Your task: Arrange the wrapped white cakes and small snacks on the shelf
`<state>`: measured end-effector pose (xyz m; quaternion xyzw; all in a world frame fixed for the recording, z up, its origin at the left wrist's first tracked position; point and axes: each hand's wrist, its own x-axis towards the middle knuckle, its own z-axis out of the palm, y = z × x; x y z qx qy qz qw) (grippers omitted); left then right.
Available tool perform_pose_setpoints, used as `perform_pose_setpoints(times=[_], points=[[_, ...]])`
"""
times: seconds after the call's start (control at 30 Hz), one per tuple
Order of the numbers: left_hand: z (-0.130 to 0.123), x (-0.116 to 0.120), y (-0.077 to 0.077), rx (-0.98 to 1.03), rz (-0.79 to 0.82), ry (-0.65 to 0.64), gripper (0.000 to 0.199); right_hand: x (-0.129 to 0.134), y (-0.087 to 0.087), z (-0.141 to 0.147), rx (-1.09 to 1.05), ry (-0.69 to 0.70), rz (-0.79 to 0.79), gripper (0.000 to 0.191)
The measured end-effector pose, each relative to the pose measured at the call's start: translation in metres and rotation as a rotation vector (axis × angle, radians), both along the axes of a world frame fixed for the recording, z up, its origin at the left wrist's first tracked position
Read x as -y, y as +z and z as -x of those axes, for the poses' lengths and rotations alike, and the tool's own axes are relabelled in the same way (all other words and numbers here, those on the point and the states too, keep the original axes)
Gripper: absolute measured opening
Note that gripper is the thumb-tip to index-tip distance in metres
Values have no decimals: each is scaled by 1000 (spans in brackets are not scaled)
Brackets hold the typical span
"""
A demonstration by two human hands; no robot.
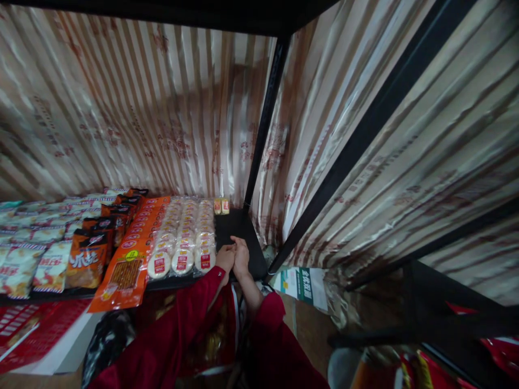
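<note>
My left hand and my right hand are close together, touching, over the bare right end of the black shelf. Their fingers look curled inward, and whatever they may hold is hidden. Just left of my left hand, round white cakes in clear wrappers with red labels stand in three columns running to the back. Behind my hands, two small yellow packets sit side by side at the shelf's rear edge.
Farther left are long orange snack bags, orange-brown bags and white packets. A black upright post rises at the shelf's back corner. A red basket is below left; a printed white-green bag lies on the floor.
</note>
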<state>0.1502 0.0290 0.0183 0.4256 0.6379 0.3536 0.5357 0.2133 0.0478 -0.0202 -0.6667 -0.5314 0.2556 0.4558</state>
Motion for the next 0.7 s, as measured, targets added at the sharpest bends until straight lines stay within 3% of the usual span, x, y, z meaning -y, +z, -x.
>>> perform_pose_setpoints(times=[0.3, 0.4, 0.57, 0.7], points=[[14, 68, -8, 87, 1, 25, 20, 67, -21, 8, -55, 79, -143, 44], [23, 90, -18, 47, -23, -1, 16, 93, -34, 14, -93, 116, -153, 39], [36, 119, -42, 0, 17, 1, 10, 127, -57, 22, -68, 185, -61, 31], [45, 128, -49, -55, 117, -62, 13, 134, -79, 31, 2, 270, 111, 31]])
